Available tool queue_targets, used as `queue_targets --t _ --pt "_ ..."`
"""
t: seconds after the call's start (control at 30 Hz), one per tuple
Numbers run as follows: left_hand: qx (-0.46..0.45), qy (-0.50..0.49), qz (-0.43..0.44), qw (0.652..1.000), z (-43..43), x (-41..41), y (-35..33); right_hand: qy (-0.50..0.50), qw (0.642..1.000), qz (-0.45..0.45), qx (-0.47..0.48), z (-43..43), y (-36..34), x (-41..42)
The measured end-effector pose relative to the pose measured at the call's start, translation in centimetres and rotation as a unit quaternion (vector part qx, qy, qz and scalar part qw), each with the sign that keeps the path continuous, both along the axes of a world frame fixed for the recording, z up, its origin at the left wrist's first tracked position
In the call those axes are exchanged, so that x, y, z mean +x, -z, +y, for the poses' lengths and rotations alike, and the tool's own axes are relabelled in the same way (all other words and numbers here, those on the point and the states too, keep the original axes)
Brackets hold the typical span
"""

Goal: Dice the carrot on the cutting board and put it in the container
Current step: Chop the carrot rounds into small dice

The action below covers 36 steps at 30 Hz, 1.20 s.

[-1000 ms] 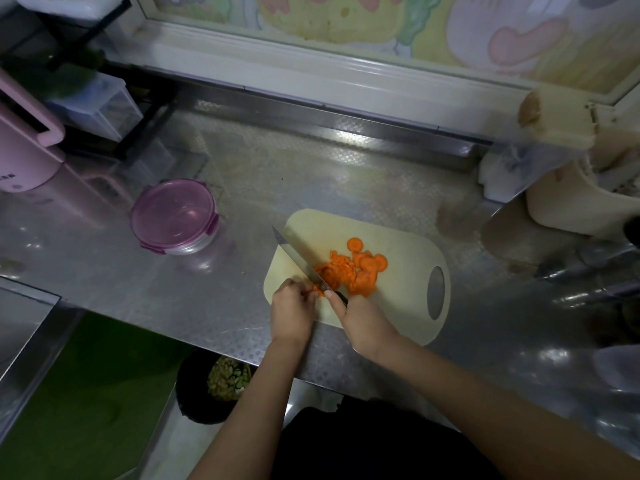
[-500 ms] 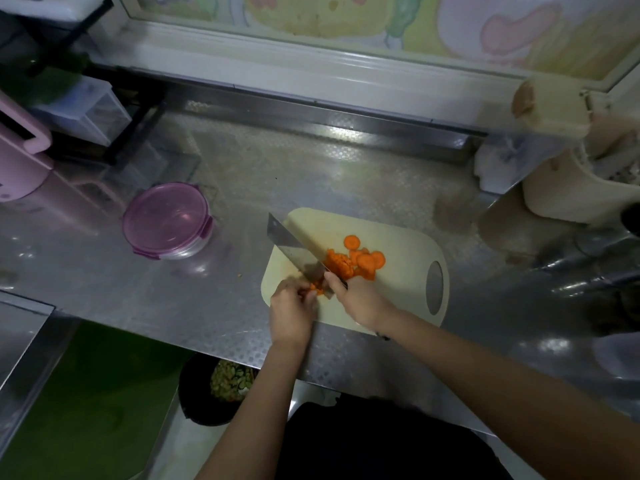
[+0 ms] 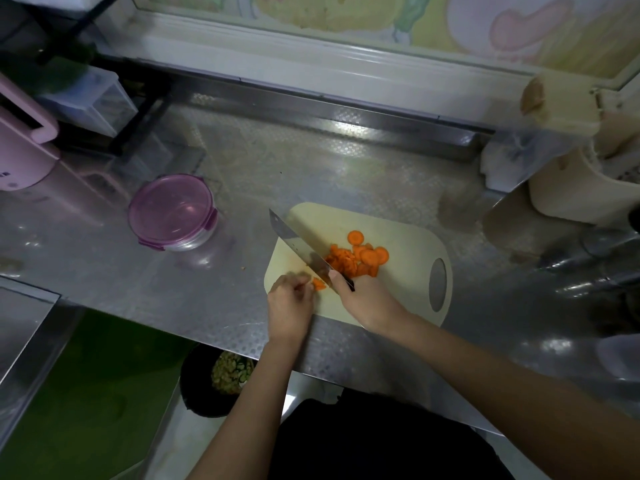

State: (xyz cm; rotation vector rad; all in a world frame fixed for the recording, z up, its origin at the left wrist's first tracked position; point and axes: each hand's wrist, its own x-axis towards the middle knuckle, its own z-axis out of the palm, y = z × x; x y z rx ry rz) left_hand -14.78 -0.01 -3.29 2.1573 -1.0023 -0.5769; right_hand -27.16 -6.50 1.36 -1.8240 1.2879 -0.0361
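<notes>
Gripping the knife (image 3: 298, 244) by its handle, my right hand (image 3: 365, 301) has its fingers curled round it, with one fingertip up against the heel of the blade. The blade runs away from me and to the left, tilted so that its flat side shows. Its tip reaches past the far left edge of the board (image 3: 403, 292). I cannot tell whether the cutting edge touches the board.

My left hand (image 3: 291, 303) sits at the board's near left corner, just beside the blade. Its fingers are curled in and bunched on a small carrot piece (image 3: 319, 284), holding it down against the board.

The slices (image 3: 358, 258) lie in a loose, overlapping heap near the middle of the board, on the right side of the blade and touching it. One round slice lies at the heap's far edge.

The container (image 3: 171, 211) stands on the metal surface (image 3: 104, 268) well to the left of the board. It is a clear round tub with a purple clip lid on it.

A pink appliance (image 3: 20, 147) stands at the far left and a beige tub (image 3: 561, 192) at the far right. Below the surface's near edge a dark bin (image 3: 201, 393) holds vegetable scraps.
</notes>
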Motion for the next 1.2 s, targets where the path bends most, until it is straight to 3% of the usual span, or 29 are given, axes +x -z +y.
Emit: queue_targets --t 0.23,0.47,0.9,1.2 --pt "0.071 0.002 -0.065 0.995 0.4 -0.3 0.6 0.005 1.0 0.024 0.018 0.9 0.7 0.1" --pt "0.075 0.005 -0.073 0.994 0.2 -0.3 0.6 0.011 1.0 0.027 -0.007 1.2 1.6 0.5" --pt "0.046 0.028 -0.007 0.999 -0.4 0.0 -0.4 0.005 0.998 0.034 -0.049 1.2 1.9 1.3" --pt "0.066 0.001 -0.036 0.997 -0.2 -0.3 -0.5 0.023 0.999 -0.001 0.036 -0.5 1.6 0.9"
